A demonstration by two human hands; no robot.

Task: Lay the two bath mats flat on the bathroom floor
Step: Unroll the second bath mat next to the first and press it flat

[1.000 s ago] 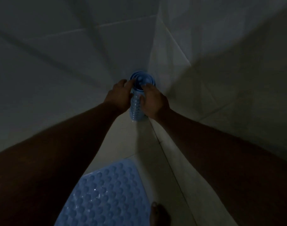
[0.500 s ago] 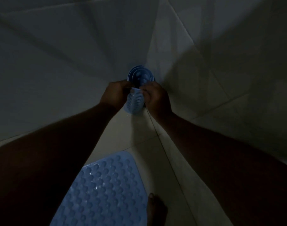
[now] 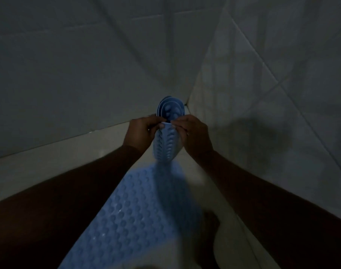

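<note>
A rolled-up blue bath mat (image 3: 166,141) with round bumps is held upright in front of the room corner. My left hand (image 3: 141,131) grips its left side and my right hand (image 3: 195,133) grips its right side, fingers pinching the loose outer edge near the top. The roll's open spiral end (image 3: 170,108) shows above my fingers. A second blue bath mat (image 3: 131,216) lies flat on the tiled floor below my arms, running from the bottom left toward the roll.
Tiled walls (image 3: 69,74) meet in a corner (image 3: 187,105) just behind the roll. Pale floor tiles (image 3: 88,152) show on both sides of the flat mat. My bare foot (image 3: 210,222) stands at the flat mat's right edge. The room is dim.
Both hands have lifted the roll off the floor and toward me. The outer edge has begun to peel from the roll. The view has dropped, showing more of the flat mat.
</note>
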